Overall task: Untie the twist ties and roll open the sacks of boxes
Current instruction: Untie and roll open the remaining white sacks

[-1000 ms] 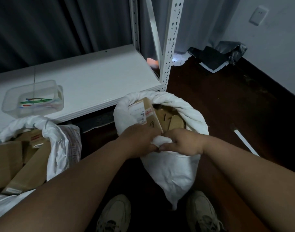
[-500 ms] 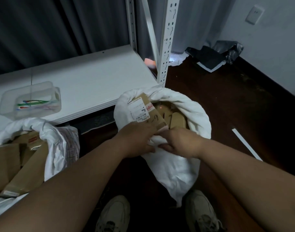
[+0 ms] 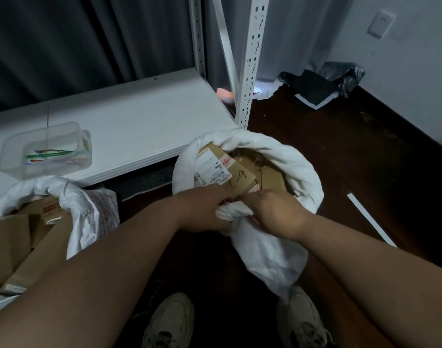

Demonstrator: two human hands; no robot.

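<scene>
A: Where is the sack being worked on?

B: The white sack [image 3: 272,247] stands on the dark wood floor [image 3: 340,151] just in front of the corner post [image 3: 250,59] of the white shelving unit. Its mouth is rolled down into a thick collar, and cardboard boxes show inside. One labelled box [image 3: 223,169] leans up out of the opening at the near left.

A: And the hands?

B: Both are at the near rim. The left hand [image 3: 202,209] has its fingers curled round a bunched fold of the sack's cloth, just under the labelled box. The right hand [image 3: 272,214] grips the same bunch from the other side, its fingers tucked under the fabric. The two hands almost touch.

A: Anything in the way?

B: The labelled box juts right over the spot where the hands grip, pressing against the rim. The shelf board [image 3: 129,131] sits close behind the sack on the left. Two pale sneakers [image 3: 169,322] stand on the floor below the sack's bottom corner.

A: What else is around?

B: A second white sack [image 3: 86,217] at the left, already open, holds more cardboard boxes [image 3: 11,247]. On the shelf board a clear plastic tub [image 3: 46,149] contains coloured twist ties [image 3: 51,155]. Far back by the wall lies a crumpled black bag [image 3: 325,81] on white paper, and a white strip [image 3: 370,219] lies on the floor at the right. A wall socket [image 3: 380,23] is on the pale wall, with dark curtains [image 3: 76,41] behind the shelf
</scene>
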